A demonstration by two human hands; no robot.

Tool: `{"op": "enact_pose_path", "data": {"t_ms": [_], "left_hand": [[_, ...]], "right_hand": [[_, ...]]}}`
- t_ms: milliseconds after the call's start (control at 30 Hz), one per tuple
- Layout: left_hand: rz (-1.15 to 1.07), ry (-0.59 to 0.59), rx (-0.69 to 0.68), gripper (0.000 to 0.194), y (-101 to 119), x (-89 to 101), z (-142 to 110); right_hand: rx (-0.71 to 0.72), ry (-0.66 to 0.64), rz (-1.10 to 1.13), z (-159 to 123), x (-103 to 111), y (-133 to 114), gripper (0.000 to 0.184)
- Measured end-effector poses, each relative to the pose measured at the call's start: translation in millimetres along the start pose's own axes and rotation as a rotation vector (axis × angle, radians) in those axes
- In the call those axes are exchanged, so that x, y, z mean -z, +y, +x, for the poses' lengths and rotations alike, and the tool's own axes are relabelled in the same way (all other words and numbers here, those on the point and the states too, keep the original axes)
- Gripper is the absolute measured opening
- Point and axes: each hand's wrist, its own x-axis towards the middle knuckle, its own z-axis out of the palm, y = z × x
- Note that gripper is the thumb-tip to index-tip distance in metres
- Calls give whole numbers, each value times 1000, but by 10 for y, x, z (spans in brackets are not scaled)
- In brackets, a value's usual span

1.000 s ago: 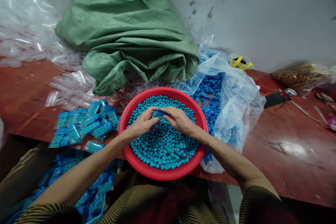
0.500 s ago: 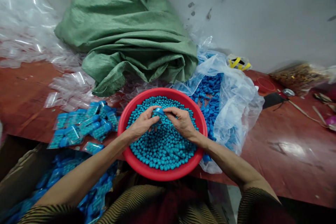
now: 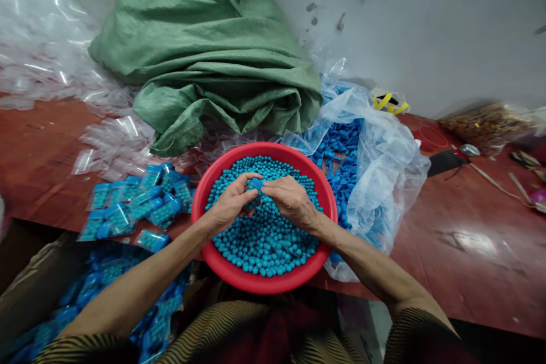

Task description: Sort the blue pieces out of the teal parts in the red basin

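Note:
Over the red basin, my left hand is closed around a small clear container with a blue cap. My right hand has its fingers pinched together at the right side of that cap. Fingers cover most of the container, so its contents hardly show. Below both hands, small blue balls fill the basin. To the left, several finished-looking clear packs with blue caps hold the same kind of balls.
A large green sack leans behind the basin. Empty clear containers are heaped at left. Right of the basin, a plastic bag lies around loose blue caps. A box of filled packs stands below the red table.
My right hand has turned slightly, its fingers curling more over the cap. The cap has tilted a little in my left hand, which stays in nearly the same place.

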Motion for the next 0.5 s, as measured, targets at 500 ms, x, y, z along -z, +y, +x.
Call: {"op": "enact_pose_path", "data": {"t_ms": [500], "left_hand": [[188,42,-11,36,112,-10,-50]], "right_hand": [[-774,-50,583,165,47,-19,43]]}}
